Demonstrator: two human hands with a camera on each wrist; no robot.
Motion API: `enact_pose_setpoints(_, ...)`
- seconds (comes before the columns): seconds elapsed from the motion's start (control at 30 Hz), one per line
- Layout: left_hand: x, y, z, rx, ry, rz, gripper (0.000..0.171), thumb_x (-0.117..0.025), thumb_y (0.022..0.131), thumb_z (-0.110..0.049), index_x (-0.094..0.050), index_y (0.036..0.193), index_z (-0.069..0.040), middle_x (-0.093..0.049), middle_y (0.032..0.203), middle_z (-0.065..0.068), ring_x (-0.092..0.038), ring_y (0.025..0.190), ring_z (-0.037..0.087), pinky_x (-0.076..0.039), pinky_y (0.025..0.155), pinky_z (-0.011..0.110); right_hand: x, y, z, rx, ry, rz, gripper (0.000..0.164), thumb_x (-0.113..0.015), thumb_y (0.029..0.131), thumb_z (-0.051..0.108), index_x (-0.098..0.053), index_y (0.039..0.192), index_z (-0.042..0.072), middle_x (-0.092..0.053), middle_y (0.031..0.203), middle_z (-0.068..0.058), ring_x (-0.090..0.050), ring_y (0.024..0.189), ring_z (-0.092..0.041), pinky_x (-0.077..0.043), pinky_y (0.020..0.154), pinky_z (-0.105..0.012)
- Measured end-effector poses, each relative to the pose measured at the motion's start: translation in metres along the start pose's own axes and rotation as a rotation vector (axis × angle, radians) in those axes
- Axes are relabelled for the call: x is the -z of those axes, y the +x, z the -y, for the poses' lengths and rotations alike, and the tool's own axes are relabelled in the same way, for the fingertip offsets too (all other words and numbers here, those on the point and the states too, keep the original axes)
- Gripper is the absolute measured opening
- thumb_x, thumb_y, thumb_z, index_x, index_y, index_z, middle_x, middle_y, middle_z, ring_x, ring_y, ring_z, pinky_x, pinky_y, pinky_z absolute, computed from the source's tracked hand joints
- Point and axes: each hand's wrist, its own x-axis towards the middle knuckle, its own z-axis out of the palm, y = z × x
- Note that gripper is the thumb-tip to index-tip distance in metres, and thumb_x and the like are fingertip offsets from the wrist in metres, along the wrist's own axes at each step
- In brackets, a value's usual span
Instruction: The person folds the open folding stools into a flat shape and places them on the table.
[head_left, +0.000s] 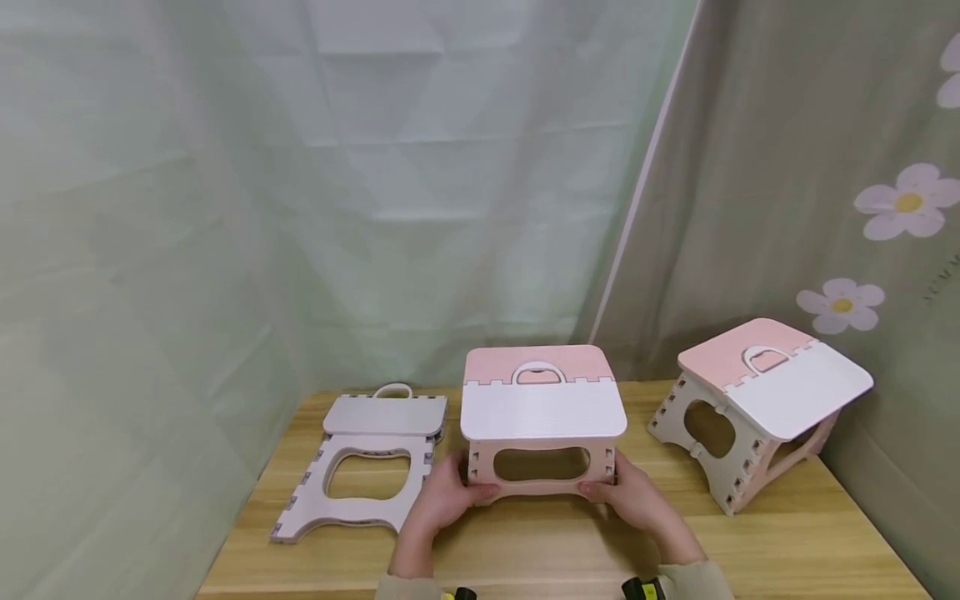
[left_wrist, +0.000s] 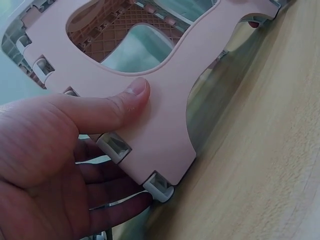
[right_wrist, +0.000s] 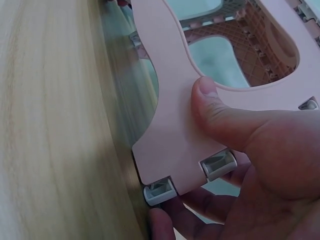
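Pink-and-white stool [head_left: 543,412] | upright between left grip [head_left: 444,497] and right grip [head_left: 632,497] | each pinching it low on one side

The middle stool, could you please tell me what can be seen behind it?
Behind the middle stool, the head view shows the pale green curtain. Directly behind it, the wooden table is covered in that view, so I cannot tell whether anything lies there.
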Motion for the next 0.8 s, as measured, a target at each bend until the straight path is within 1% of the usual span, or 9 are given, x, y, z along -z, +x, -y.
enact_pose_setpoints(0.2, -0.0011, -0.0005, 0.0009, -0.001, -0.016, -0.004, 0.06, -0.096, 0.081, -0.029, -0.066, 0.123, 0.004, -0.072, 0.107, 0.008, -0.066, 0.097, 0.021, -0.055, 0.087, 0.043, -0.0006, 0.0009, -0.0031, 0.004, 0.017, 0.007, 0.076, -0.087, 0.09, 0.03, -0.05, 0.151, 0.004, -0.063, 0.143, -0.023, -0.055, 0.133, -0.043, -0.043, 0.107, -0.064)
enact_pose_setpoints(0.3, -0.0023, -0.0006, 0.0007, 0.004, -0.02, -0.013, 0.06, -0.096, 0.081, -0.027, -0.066, 0.122, 0.005, -0.072, 0.108, 0.009, -0.066, 0.098, 0.022, -0.055, 0.087, 0.044, -0.0016, 0.0018, -0.0052, -0.003, 0.026, 0.004, 0.076, -0.088, 0.09, 0.031, -0.051, 0.151, 0.005, -0.063, 0.142, -0.022, -0.055, 0.132, -0.043, -0.042, 0.108, -0.063)
enact_pose_setpoints(0.5, -0.0031, 0.0023, 0.0008, 0.027, -0.023, -0.026, 0.062, -0.096, 0.081, -0.027, -0.065, 0.124, 0.006, -0.073, 0.11, 0.01, -0.067, 0.1, 0.023, -0.055, 0.09, 0.045, -0.0013, 0.0026, -0.0057, -0.01, 0.025, -0.001, 0.077, -0.088, 0.089, 0.032, -0.051, 0.151, 0.005, -0.063, 0.142, -0.023, -0.055, 0.132, -0.044, -0.041, 0.108, -0.066)
enact_pose_setpoints(0.7, -0.004, 0.0032, 0.0019, 0.045, -0.032, -0.016, 0.064, -0.096, 0.081, -0.027, -0.065, 0.126, 0.006, -0.072, 0.111, 0.011, -0.066, 0.101, 0.024, -0.054, 0.092, 0.047, -0.0001, 0.002, -0.0041, -0.002, 0.014, 0.002, 0.076, -0.088, 0.09, 0.03, -0.051, 0.151, 0.004, -0.063, 0.142, -0.023, -0.056, 0.132, -0.043, -0.041, 0.108, -0.067)
enact_pose_setpoints(0.8, -0.0041, 0.0032, 0.002, 0.042, -0.03, -0.018, 0.064, -0.096, 0.081, -0.026, -0.064, 0.126, 0.007, -0.072, 0.111, 0.012, -0.066, 0.101, 0.025, -0.054, 0.092, 0.048, -0.0001, 0.0019, -0.0029, 0.002, 0.014, 0.002, 0.074, -0.088, 0.09, 0.028, -0.051, 0.15, 0.004, -0.064, 0.141, -0.022, -0.057, 0.131, -0.042, -0.042, 0.107, -0.065)
